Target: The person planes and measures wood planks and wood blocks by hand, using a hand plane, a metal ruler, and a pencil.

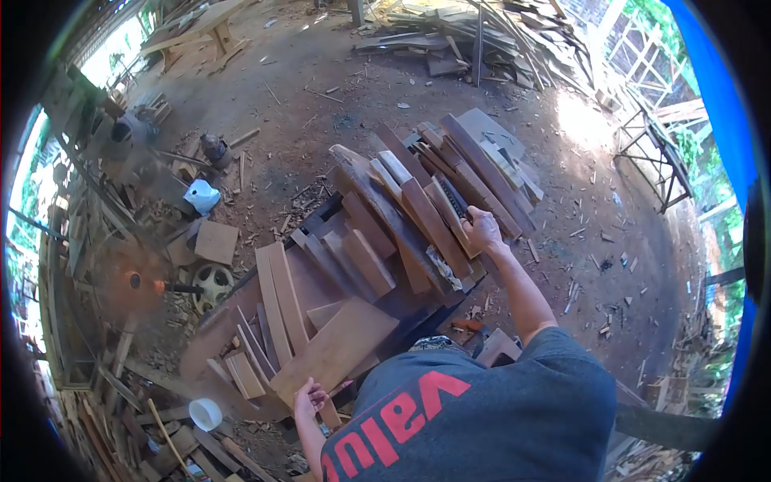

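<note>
My right hand is closed round the near end of a narrow wooden board in the stack at the right end of the workbench. A dark ridged strip shows beside that board. Low at the left, my left hand has its fingers curled, and a thin red pencil-like stick sticks out from them. That hand is by the edge of a wide flat board, which lies slanted over other pieces. Two long narrow boards lie just beyond it.
More short planks cover the bench. A fan with an orange hub stands on the left, near a white bucket. A lumber pile lies at the back. A metal frame stands right. Wood scraps litter the dirt floor.
</note>
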The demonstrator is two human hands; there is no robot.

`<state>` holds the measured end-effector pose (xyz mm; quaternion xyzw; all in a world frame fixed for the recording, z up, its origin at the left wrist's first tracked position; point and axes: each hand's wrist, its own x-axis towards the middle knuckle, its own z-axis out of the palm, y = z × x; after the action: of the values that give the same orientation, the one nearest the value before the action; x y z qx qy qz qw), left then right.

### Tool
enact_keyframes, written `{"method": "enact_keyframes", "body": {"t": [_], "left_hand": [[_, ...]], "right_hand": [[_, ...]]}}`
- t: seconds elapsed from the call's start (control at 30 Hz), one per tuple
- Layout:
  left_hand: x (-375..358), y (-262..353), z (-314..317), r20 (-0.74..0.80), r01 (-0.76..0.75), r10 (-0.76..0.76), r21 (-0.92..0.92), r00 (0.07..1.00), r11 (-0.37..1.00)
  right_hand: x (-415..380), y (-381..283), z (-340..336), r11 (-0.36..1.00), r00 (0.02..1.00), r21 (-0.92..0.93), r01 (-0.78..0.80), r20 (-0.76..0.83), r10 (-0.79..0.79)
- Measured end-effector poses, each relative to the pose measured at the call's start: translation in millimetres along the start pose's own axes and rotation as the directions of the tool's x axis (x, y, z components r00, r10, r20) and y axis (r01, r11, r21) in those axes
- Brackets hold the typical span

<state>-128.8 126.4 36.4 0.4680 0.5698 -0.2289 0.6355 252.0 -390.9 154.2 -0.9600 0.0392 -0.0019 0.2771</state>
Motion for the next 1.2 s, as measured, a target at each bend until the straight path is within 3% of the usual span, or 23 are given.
{"method": "enact_keyframes", "body": {"t": [0.07, 0.2, 0.3, 0.43, 0.67, 0.77, 0.83, 0.97, 1.03, 1.2], "left_hand": [[10, -1, -6, 0.029, 0.087, -0.086, -0.023, 0.996, 0.996], [6, -2, -2, -0.010, 0.051, -0.051, -0.036, 0.999, 0.998], [0, -4, 4, -0.047, 0.013, -0.014, -0.037, 0.999, 0.999], [-10, -3, 13, -0.086, -0.027, 0.024, -0.034, 0.996, 0.999], [-11, -1, 16, -0.111, -0.016, 0.014, -0.020, 0.994, 1.000], [-4, -4, 14, -0.120, -0.010, 0.007, -0.018, 0.993, 1.000], [-1, -6, 14, -0.128, -0.006, 0.004, -0.015, 0.992, 1.000], [4, -11, 15, -0.157, -0.016, 0.010, -0.032, 0.988, 0.999], [6, -14, 16, -0.183, -0.039, 0.029, -0.051, 0.983, 0.998], [10, -17, 17, -0.214, -0.031, 0.017, -0.062, 0.977, 0.998]], "right_hand": [[2, 7, -2, 0.998, 0.998, 0.055, 0.011, 0.066, -0.015], [1, -2, -7, 0.993, 0.991, 0.122, -0.008, 0.131, -0.008], [1, -1, -1, 0.993, 0.996, 0.090, 0.074, 0.036, -0.077], [10, -2, -4, 0.963, 0.996, 0.267, 0.045, -0.085, -0.023], [52, 23, 10, 1.000, 0.993, 0.003, -0.002, -0.114, 0.003], [63, 23, 20, 0.999, 0.998, -0.026, 0.037, -0.045, -0.038], [67, 21, 24, 0.990, 0.983, -0.029, 0.136, -0.118, -0.138], [61, 13, 28, 0.988, 0.977, -0.007, 0.155, -0.150, -0.154], [53, 9, 33, 0.962, 0.930, -0.031, 0.271, -0.248, -0.270], [2, -24, 36, 0.909, 0.862, 0.000, 0.416, -0.319, -0.394]]}}
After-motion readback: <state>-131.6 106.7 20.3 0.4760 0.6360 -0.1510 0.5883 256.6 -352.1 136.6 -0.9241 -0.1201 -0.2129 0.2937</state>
